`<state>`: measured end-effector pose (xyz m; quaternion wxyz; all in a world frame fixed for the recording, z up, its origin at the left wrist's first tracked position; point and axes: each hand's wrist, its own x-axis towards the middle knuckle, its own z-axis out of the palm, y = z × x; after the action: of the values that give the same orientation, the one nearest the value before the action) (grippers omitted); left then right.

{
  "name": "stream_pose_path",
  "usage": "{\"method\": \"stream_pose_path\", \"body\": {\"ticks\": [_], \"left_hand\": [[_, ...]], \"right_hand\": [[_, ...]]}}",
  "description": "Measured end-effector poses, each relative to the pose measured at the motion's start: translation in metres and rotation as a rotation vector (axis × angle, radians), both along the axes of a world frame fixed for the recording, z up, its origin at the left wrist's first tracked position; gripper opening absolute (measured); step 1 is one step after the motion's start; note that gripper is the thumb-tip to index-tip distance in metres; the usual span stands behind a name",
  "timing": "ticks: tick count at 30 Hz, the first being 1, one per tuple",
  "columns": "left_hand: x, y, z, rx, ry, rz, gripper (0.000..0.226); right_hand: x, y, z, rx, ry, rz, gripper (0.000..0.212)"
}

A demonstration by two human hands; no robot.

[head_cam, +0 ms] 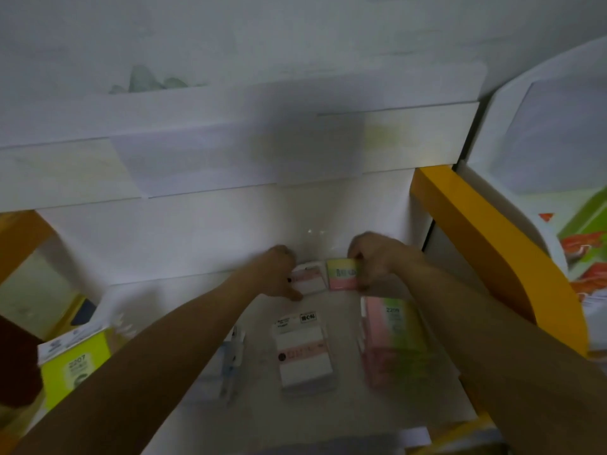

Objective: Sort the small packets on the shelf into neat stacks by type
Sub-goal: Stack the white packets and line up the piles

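The white shelf is carrying everything here, boxed in by yellow side panels that are leaving little room at the back corner where both arms are reaching. At the right, a tall pink and green stack is sitting close to the panel, and beside it toward the middle a white and pink stack is lying flat, so two types appear to be gathering into their own piles. A blue and white packet is lying loose to the left of those, blurred and hard to read. At the far left a yellow box is standing apart from the sorting. The right hand is pinching a small yellow and pink packet by its edge, lifting it just behind the pink and green stack, probably to match it to a pile. The left hand is pressing on a white and pink packet at the back of the shelf, seemingly drawing it forward; whether its fingers are curling round it, I cannot tell. The two packets are nearly touching, so the hands are crowding each other.
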<state>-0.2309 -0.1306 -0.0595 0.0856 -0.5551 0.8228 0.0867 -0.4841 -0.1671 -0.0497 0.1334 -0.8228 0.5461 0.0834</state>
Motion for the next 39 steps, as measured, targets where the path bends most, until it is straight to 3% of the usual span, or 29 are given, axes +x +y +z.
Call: {"method": "stream_pose_path", "body": {"ticks": [7, 11, 17, 21, 26, 32, 39], "left_hand": [[0.021, 0.015, 0.028, -0.075, 0.077, 0.041, 0.058], [0.039, 0.051, 0.063, -0.177, 0.162, 0.053, 0.051], [0.066, 0.133, 0.1, -0.414, 0.281, 0.033, 0.063], [0.087, 0.179, 0.105, -0.456, 0.303, -0.003, 0.079], [0.094, 0.208, 0.104, -0.46, 0.314, 0.021, 0.076], [0.088, 0.23, 0.109, -0.431, 0.355, 0.045, 0.082], [0.081, 0.237, 0.103, -0.426, 0.352, 0.063, 0.069]], "right_hand": [[-0.009, 0.01, 0.02, -0.119, -0.104, -0.094, 0.064], [-0.006, 0.043, 0.065, -0.227, -0.11, -0.104, 0.073], [-0.01, 0.126, 0.122, -0.465, -0.035, -0.051, 0.071], [-0.016, 0.168, 0.138, -0.473, -0.065, -0.008, 0.074], [-0.031, 0.205, 0.144, -0.424, -0.05, 0.034, 0.059], [-0.042, 0.221, 0.153, -0.389, -0.048, 0.05, 0.063], [-0.053, 0.225, 0.151, -0.337, -0.032, 0.035, 0.068]]}}
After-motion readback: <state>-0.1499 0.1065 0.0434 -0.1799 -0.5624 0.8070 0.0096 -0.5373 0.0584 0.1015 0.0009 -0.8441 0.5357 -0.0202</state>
